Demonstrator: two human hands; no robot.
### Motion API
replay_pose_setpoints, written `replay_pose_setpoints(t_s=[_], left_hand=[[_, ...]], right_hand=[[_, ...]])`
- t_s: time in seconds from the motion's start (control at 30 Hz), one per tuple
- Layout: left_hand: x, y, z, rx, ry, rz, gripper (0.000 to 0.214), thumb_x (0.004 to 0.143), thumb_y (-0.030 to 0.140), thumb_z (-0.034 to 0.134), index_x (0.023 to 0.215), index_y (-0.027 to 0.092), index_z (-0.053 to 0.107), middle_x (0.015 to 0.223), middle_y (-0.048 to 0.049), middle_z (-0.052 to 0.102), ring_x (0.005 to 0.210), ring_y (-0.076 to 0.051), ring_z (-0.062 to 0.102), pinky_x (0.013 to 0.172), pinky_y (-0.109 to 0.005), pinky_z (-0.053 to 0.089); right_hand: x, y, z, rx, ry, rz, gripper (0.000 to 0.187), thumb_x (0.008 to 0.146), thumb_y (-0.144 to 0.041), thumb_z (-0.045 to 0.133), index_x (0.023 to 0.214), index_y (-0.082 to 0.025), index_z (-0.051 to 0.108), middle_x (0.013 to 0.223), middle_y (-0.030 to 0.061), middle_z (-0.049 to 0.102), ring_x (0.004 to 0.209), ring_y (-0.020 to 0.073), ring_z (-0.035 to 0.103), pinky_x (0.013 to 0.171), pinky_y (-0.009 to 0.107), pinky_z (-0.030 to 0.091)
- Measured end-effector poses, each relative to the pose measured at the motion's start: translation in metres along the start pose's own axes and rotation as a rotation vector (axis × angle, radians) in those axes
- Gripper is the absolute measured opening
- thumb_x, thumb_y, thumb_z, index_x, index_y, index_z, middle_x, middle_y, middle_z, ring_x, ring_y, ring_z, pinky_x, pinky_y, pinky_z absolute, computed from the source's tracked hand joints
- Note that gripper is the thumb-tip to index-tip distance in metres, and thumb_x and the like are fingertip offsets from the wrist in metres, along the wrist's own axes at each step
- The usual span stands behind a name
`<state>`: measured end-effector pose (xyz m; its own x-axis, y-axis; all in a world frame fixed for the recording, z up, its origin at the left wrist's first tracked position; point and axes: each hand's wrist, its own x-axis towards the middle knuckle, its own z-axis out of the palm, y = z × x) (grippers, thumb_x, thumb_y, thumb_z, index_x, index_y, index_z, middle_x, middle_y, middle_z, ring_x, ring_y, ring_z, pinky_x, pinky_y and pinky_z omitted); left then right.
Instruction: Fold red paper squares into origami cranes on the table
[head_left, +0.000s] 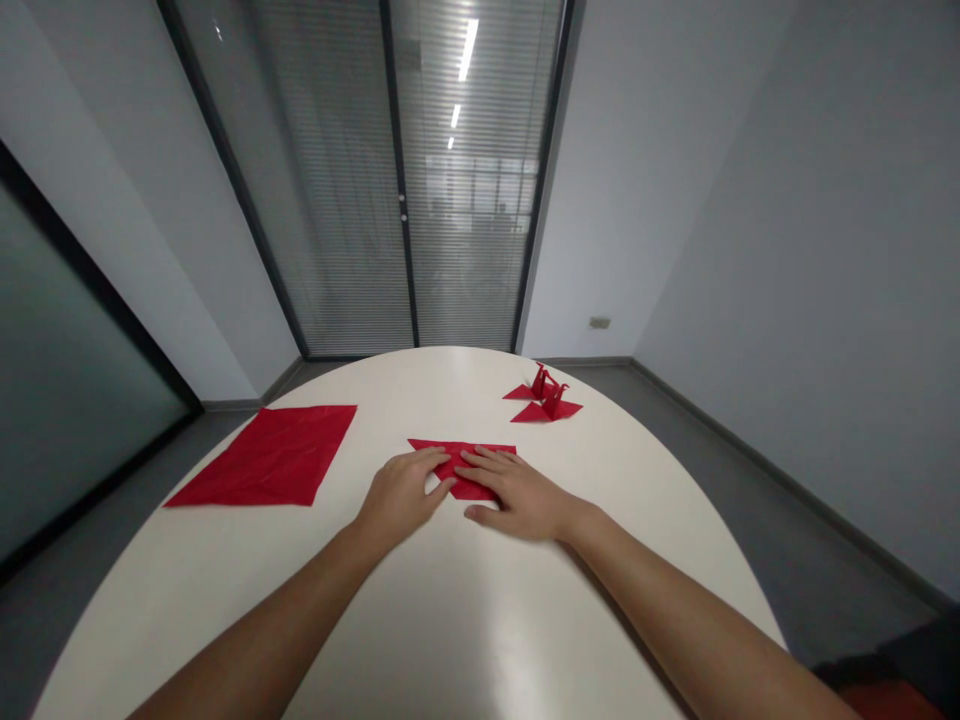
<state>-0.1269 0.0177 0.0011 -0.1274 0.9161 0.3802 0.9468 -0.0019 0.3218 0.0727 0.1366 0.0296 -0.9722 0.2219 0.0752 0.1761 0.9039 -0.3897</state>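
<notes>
A folded piece of red paper (469,490) lies flat near the middle of the white round table, partly covered by both hands. My left hand (403,495) rests at its left side, with the fingertips on the paper and the thumb stretched toward the paper's near edge. Across the right part of the paper, my right hand (521,492) lies with its fingers spread flat. Its thumb points left over the tabletop, just below the paper. Neither hand grips anything that I can see.
On the table (420,620), a larger flat red sheet (277,455) with creases lies to the left. Two red paper cranes, one in front (553,405) and one behind (538,380), stand at the back right. Beyond the table are a glass door (337,180) and grey walls.
</notes>
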Motion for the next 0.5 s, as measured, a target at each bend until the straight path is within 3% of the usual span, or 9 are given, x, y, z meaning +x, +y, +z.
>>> replay_pose_setpoints(t_s=[0.17, 0.3, 0.4, 0.5], left_hand=[[0.0005, -0.0018, 0.0050, -0.012, 0.017, 0.012, 0.027, 0.093, 0.022, 0.061, 0.118, 0.020, 0.071, 0.126, -0.0098, 0.071, 0.120, -0.030, 0.064, 0.107, -0.051, 0.047], [0.0018, -0.0072, 0.0099, -0.111, 0.025, 0.031, 0.028, 0.092, 0.011, 0.055, 0.111, 0.022, 0.073, 0.120, -0.0066, 0.074, 0.116, -0.025, 0.067, 0.105, -0.044, 0.051], [0.0019, -0.0082, 0.0096, -0.153, 0.014, 0.067, 0.028, 0.092, 0.011, 0.052, 0.104, 0.022, 0.074, 0.118, -0.0063, 0.074, 0.114, -0.024, 0.068, 0.102, -0.042, 0.053], [0.0001, -0.0040, 0.0048, -0.133, -0.019, 0.072, 0.025, 0.093, 0.014, 0.052, 0.102, 0.022, 0.074, 0.123, -0.0073, 0.073, 0.121, -0.027, 0.064, 0.107, -0.049, 0.049]], right_hand=[[0.0012, 0.0082, 0.0003, 0.004, 0.089, -0.125, 0.051, 0.097, -0.047, 0.058, 0.142, -0.024, 0.058, 0.152, 0.0130, 0.050, 0.143, 0.0315, 0.044, 0.117, 0.050, 0.037], [0.0014, 0.0080, -0.0011, 0.016, 0.124, -0.165, 0.044, 0.097, -0.041, 0.058, 0.137, -0.022, 0.062, 0.148, 0.0120, 0.055, 0.137, 0.0286, 0.051, 0.114, 0.044, 0.042], [0.0014, 0.0057, -0.0024, 0.002, 0.136, -0.173, 0.039, 0.098, -0.035, 0.057, 0.133, -0.021, 0.065, 0.142, 0.0114, 0.059, 0.131, 0.0265, 0.056, 0.112, 0.040, 0.045], [0.0016, 0.0046, -0.0034, -0.020, 0.145, -0.171, 0.035, 0.098, -0.032, 0.056, 0.128, -0.020, 0.068, 0.134, 0.0099, 0.065, 0.123, 0.0250, 0.061, 0.106, 0.038, 0.048]])
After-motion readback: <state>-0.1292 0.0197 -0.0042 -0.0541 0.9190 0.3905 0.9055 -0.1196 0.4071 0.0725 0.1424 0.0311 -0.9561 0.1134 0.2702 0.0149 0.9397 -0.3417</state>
